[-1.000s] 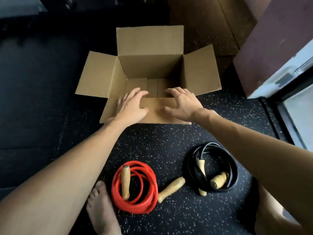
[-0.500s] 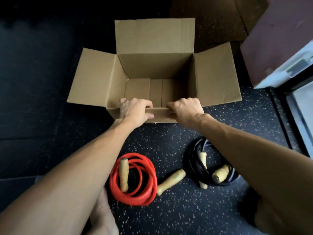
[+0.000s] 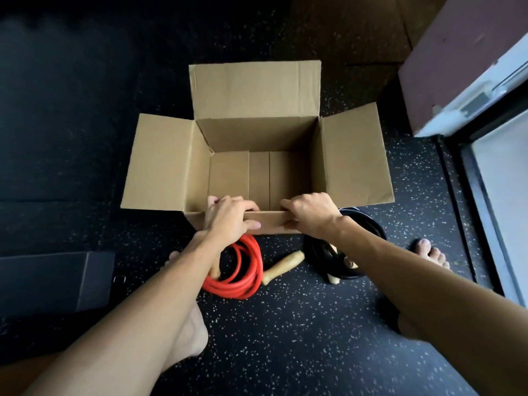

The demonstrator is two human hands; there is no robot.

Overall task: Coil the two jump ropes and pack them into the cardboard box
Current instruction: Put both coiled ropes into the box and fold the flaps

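The box sits open on the dark speckled floor, its far flap upright and its left and right flaps spread outward. Nothing lies inside it; only the bottom flaps show. Its near flap is folded down on the outside, and both hands are clamped on that near edge: the left hand toward the left corner, fingers curled over the rim and thumb on the outer face, the right hand further right, gripping the same way. The two hands are apart, with a bare stretch of cardboard between them.

Just in front of the box lies the red rope, coiled, partly hidden by the left forearm. One wooden handle lies on the floor between it and the black rope, which is also coiled, close to the box's near right corner and largely covered by the right forearm. Bare feet show on both sides of the ropes.
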